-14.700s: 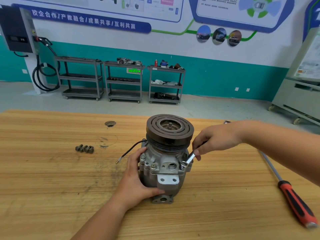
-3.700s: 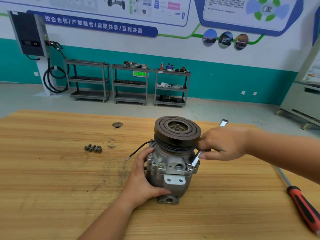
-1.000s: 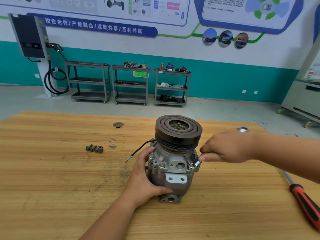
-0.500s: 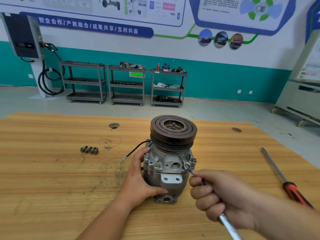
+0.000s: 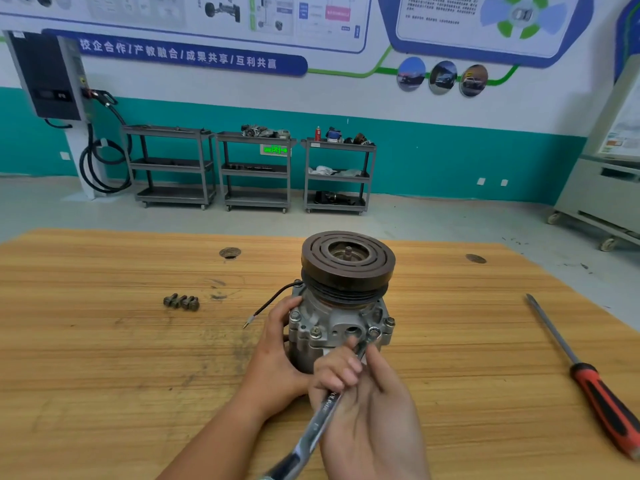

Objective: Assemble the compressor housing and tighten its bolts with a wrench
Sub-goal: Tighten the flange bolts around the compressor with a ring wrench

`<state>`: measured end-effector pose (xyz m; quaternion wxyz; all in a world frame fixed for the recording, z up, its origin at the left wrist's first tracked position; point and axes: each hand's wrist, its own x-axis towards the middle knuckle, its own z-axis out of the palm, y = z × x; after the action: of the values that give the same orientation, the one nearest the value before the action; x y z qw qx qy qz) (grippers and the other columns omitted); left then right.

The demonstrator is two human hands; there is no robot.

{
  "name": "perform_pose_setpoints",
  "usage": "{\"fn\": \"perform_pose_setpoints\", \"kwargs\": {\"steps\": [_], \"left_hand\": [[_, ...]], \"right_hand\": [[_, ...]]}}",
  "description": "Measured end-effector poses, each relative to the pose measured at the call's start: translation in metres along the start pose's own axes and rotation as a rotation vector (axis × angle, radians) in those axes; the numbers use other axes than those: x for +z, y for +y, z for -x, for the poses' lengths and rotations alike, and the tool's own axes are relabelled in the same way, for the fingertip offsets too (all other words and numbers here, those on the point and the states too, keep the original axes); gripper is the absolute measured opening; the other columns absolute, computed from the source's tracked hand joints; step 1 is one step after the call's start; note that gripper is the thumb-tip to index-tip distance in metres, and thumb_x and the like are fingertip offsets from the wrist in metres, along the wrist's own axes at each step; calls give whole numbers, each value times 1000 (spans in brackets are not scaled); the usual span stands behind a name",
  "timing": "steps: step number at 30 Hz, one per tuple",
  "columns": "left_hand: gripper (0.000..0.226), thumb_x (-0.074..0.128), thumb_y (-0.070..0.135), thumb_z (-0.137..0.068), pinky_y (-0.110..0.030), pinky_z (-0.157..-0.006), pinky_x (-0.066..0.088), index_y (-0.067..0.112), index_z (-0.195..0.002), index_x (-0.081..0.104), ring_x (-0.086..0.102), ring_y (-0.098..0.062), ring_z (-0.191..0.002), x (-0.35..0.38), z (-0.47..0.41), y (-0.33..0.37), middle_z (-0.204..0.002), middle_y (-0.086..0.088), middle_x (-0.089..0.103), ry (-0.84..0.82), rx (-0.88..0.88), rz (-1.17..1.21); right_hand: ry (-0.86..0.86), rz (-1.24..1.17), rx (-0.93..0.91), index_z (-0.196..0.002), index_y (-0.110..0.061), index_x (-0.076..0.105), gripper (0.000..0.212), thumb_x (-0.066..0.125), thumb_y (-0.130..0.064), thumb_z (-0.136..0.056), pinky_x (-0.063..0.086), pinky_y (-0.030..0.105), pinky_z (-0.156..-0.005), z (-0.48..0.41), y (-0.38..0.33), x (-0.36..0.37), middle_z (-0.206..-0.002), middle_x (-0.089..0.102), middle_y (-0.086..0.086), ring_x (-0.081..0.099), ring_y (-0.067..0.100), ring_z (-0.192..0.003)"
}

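Table: one compressor, four loose bolts

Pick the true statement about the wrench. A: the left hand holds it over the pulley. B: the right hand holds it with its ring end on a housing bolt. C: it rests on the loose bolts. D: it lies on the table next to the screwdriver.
B: the right hand grips the wrench, whose ring end sits on a bolt of the compressor housing, which the left hand steadies.
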<state>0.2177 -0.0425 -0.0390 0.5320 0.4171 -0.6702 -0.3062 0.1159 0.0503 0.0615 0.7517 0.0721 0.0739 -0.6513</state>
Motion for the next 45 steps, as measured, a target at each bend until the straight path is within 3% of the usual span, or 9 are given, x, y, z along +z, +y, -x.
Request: {"fn": "perform_pose_setpoints", "kwargs": {"steps": [2, 4, 6, 10, 15, 23, 27, 38, 45], "left_hand": [[101, 89, 47, -40, -4, -85, 40, 67, -120, 30, 55, 0, -115, 1, -1, -3, -134, 3, 50, -3, 2, 15], [102, 90, 44, -39, -10, -84, 47, 65, -121, 32, 59, -7, -113, 1, 0, -6, -134, 4, 50, -7, -18, 48], [107, 92, 38, -37, -14, -83, 49, 62, -124, 33, 60, -6, -111, 1, 0, -7, -134, 5, 51, -25, -27, 63], [112, 94, 36, -33, -8, -84, 45, 65, -122, 31, 53, 5, -114, -2, 1, -7, -136, 11, 45, -46, -24, 31], [118, 97, 16, -40, 0, -82, 40, 73, -116, 27, 45, 17, -113, -4, 1, -6, -135, 21, 40, -67, -30, 9], [117, 97, 23, -41, -5, -86, 41, 73, -117, 25, 45, 11, -118, -6, 1, -5, -138, 20, 39, -77, -51, -1], [116, 97, 22, -41, -2, -87, 39, 71, -119, 26, 46, 13, -116, -5, 0, -6, -138, 18, 40, -78, -42, 9], [117, 97, 15, -43, -1, -84, 39, 67, -121, 27, 47, 14, -114, -5, 0, -4, -138, 15, 40, -82, -37, 5], [118, 97, 16, -44, 1, -84, 37, 72, -117, 25, 43, 18, -116, -5, 0, -3, -140, 16, 37, -83, -37, -4]], "right_hand": [[-7, 53, -35, -61, 1, 65, 51, 87, 14, -17, 38, 22, -26, 2, -6, 2, -44, 41, 2, 40, 12, -26], [30, 394, -18, -64, -7, 66, 24, 76, 14, -56, 43, 25, -36, 10, -11, -1, -50, 43, 3, 42, 10, -31], [17, 705, -4, -77, -15, 67, 17, 53, -12, -86, 33, 24, -41, 23, -16, -11, -52, 41, 5, 34, 10, -33], [-9, 1102, 36, -85, -8, 78, 30, 55, -19, -68, 27, 16, -32, 39, -50, -30, -45, 37, 8, 33, 12, -32], [46, 1737, -187, -82, -4, 61, 23, 45, -14, -95, 23, 16, -34, 8, -131, -26, -41, 35, -2, 29, 9, -34], [-389, 2954, -455, -70, -27, 40, 34, 28, -46, -95, 39, 26, -64, -29, -174, 36, -70, 46, -8, 44, 7, -65], [-473, 3132, -434, -69, -31, 37, 35, 26, -54, -92, 29, 23, -51, -39, -171, 55, -60, 46, -6, 42, 10, -56], [-683, 3243, 21, -58, -27, 39, 44, 35, -53, -94, 29, 27, -55, -74, -152, 87, -55, 39, -7, 35, 6, -52], [-801, 3312, 59, -58, -22, 40, 48, 32, -51, -95, 31, 28, -54, -83, -145, 90, -56, 39, -6, 35, 9, -52]]}}
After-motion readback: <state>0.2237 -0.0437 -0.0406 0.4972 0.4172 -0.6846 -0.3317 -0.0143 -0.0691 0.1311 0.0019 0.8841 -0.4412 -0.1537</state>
